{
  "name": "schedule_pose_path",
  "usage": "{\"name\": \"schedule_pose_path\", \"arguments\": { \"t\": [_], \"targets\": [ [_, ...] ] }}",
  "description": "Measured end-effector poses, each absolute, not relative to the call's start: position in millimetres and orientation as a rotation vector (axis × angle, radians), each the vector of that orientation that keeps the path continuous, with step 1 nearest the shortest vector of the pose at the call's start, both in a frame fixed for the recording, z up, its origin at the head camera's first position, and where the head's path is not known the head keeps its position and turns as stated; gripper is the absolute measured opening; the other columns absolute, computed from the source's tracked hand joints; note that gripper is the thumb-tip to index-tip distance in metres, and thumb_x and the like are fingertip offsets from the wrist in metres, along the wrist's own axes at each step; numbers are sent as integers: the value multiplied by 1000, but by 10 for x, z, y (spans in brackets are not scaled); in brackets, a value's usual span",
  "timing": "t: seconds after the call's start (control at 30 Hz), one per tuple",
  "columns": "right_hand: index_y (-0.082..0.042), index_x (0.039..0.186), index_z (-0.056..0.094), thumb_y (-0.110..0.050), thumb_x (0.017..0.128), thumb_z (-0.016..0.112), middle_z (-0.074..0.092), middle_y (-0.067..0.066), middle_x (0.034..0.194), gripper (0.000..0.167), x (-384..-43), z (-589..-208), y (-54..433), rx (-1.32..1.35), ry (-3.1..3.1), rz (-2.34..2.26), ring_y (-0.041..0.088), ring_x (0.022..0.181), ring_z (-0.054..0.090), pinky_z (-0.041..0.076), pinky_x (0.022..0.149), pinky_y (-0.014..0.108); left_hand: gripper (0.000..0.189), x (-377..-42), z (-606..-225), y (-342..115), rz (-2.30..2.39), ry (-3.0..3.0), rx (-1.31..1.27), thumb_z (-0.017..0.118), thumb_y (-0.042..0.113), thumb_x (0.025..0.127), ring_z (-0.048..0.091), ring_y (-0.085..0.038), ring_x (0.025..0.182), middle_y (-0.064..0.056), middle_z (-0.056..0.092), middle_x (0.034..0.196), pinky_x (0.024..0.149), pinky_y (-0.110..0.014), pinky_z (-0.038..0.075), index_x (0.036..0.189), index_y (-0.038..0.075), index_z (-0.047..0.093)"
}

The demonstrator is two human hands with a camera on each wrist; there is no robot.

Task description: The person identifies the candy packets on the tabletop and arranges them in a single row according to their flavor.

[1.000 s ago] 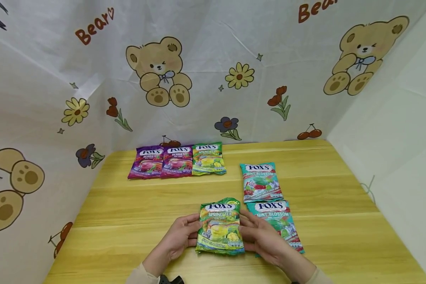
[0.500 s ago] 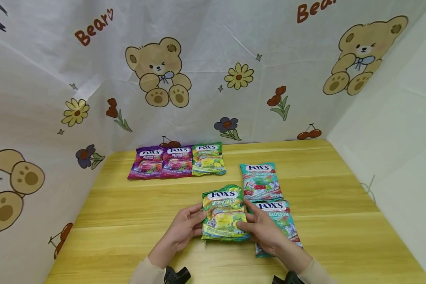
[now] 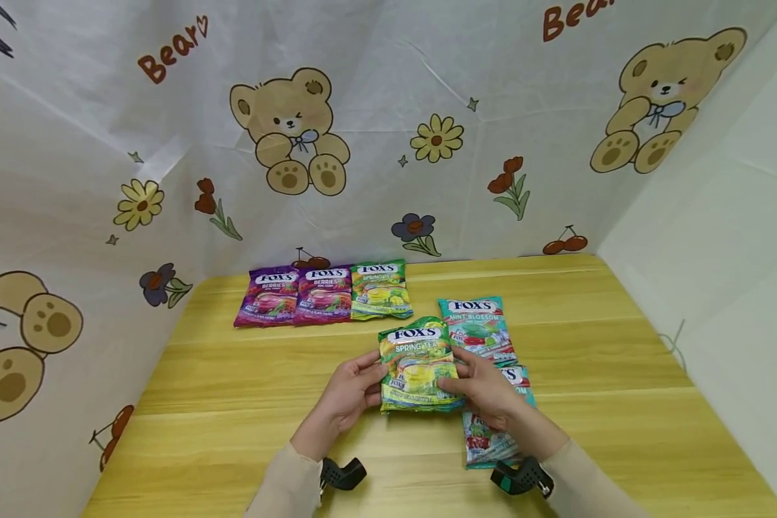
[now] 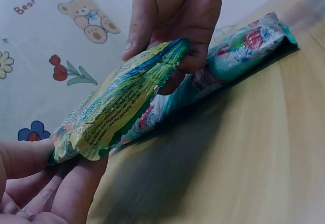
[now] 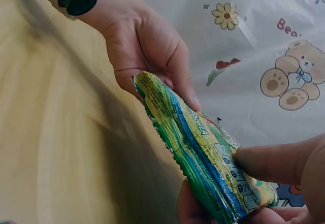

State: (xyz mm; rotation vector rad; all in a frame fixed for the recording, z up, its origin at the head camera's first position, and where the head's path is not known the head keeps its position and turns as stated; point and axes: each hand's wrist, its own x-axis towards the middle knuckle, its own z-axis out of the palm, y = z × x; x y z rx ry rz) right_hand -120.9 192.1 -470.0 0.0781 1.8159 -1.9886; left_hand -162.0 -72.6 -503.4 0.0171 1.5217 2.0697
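Note:
Both hands hold a green and yellow candy bag (image 3: 417, 367) marked "Spring Tea" between them. My left hand (image 3: 352, 388) pinches its left edge, thumb in front and fingers behind. At the opposite edge my right hand (image 3: 488, 388) grips it, with the thumb on the printed front. In the left wrist view the bag (image 4: 122, 102) is raised off the table, its shadow below. A teal "Mint Blossom" bag (image 3: 485, 439) lies under the right hand and forearm, partly covered. Just above it lies another teal bag (image 3: 475, 331), its left edge overlapped by the held bag.
Two purple "Berries" bags (image 3: 268, 296) and a second Spring Tea bag (image 3: 380, 289) lie in a row at the back of the wooden table (image 3: 233, 403). A bear-printed cloth (image 3: 362, 144) hangs behind. Black cameras (image 3: 343, 475) sit on the wrists.
Both hands have lifted the Spring Tea bag and carried it forward and slightly right. The other bags keep their places.

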Motion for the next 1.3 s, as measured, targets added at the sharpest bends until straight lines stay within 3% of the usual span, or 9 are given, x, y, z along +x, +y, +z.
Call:
{"name": "schedule_pose_path", "arguments": {
  "t": [0.2,0.37,0.43,0.57,0.8,0.9,1.03,1.23,1.3],
  "targets": [
    [-2,164,15,-6,99,67,47,27,156,83,-1386,-4759,1905,115,1875,-2001,24,121,68,60,96,34,59,-1794,-5086,-642,2064,1542,-34,55,14,107,74,-20,103,-19,66,136,83,-35,65,160,3,32],
    [-1,165,9,-7,101,65,34,32,161,86,-1514,-4761,1923,148,1954,-1972,3,81,68,57,74,19,60,-1955,-5074,-574,2028,1594,-33,52,14,109,71,-14,99,-19,61,141,76,-27,62,162,2,27],
    [-4,166,7,-10,101,65,33,32,162,87,-1569,-4747,1941,160,1974,-1940,-1,56,50,47,56,18,58,-2022,-5076,-552,2021,1601,-38,50,13,110,71,-15,101,-21,60,142,76,-27,61,162,2,28],
    [-10,167,11,-15,101,67,31,31,163,87,-1687,-4713,1972,208,2026,-1880,7,41,22,28,43,23,54,-2163,-5075,-499,2035,1590,-42,46,10,110,68,-30,119,-26,54,149,85,-32,62,161,2,29],
    [-7,166,12,-12,101,66,31,33,162,84,-1966,-4674,1990,194,2090,-1887,4,83,60,46,65,23,54,-2435,-4988,-373,2007,1725,-121,51,11,109,43,-40,145,-23,40,161,110,-48,51,159,3,35],
    [-9,166,15,-9,102,64,41,30,157,81,-2089,-4669,2008,199,2056,-1946,4,73,61,50,61,21,50,-2544,-4925,-313,2012,1771,-176,56,13,107,45,-37,146,-19,45,159,114,-49,48,155,6,45],
    [-12,166,19,-8,102,64,46,26,155,79,-2228,-4668,2050,229,2016,-2000,5,66,63,55,62,23,42,-2679,-4869,-241,2043,1780,-238,62,17,104,62,-24,126,-14,59,146,94,-30,58,145,8,60],
    [-14,166,21,-8,102,63,44,26,156,77,-2392,-4654,2082,287,1965,-2036,4,57,57,51,56,22,33,-2831,-4849,-148,2097,1763,-321,68,21,102,59,-10,97,-4,66,134,71,-19,51,133,12,71],
    [-13,165,21,-7,102,62,47,25,153,76,-2452,-4664,2087,299,1948,-2053,7,75,68,60,69,26,31,-2857,-4831,-128,2096,1776,-337,68,22,101,59,-9,94,-2,68,129,70,-19,50,131,13,72]
  ]
}}
